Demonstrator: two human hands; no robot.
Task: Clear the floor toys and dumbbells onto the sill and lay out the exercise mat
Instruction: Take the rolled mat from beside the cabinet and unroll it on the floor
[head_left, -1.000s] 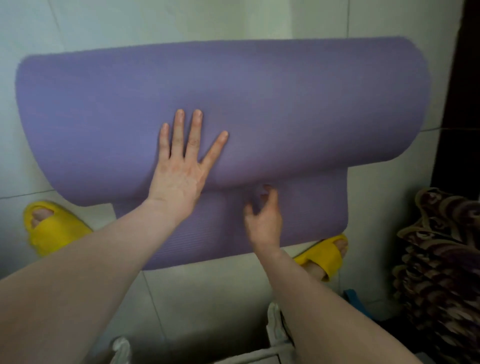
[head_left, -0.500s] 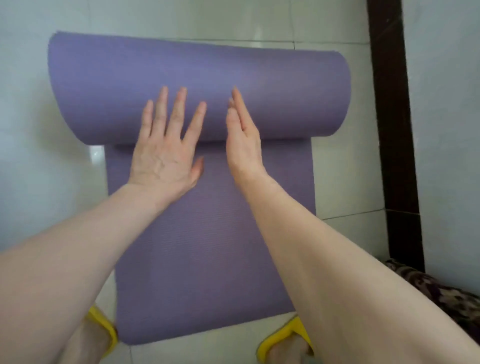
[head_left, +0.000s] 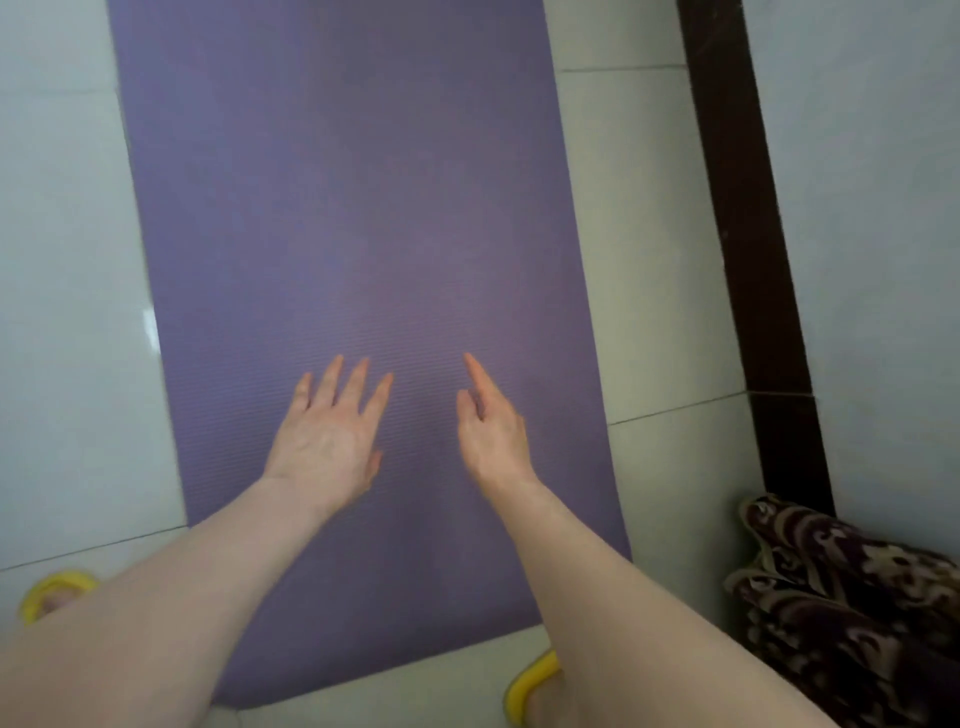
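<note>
Exercise mat (head_left: 353, 218), purple and ribbed, lies flat on the pale tiled floor (head_left: 67, 260) with its long axis running straight away from the person; its near short edge sits just ahead of the yellow slippers (head_left: 530, 686), and its far end runs out of view at the top, so I cannot tell whether any roll remains there. Both hands are over the near half of the mat, side by side and about level, neither clearly nearer to the far end. The left hand (head_left: 332, 441) is spread with straight fingers, palm down; whether it presses the mat or hovers just above it is unclear. The right hand (head_left: 493, 431) is turned on edge, fingers straight and relaxed, holding nothing. Any further smoothing would have to go forward, along that long axis. A dark patterned fabric (head_left: 852, 613) lies to the right, apart from the mat.
</note>
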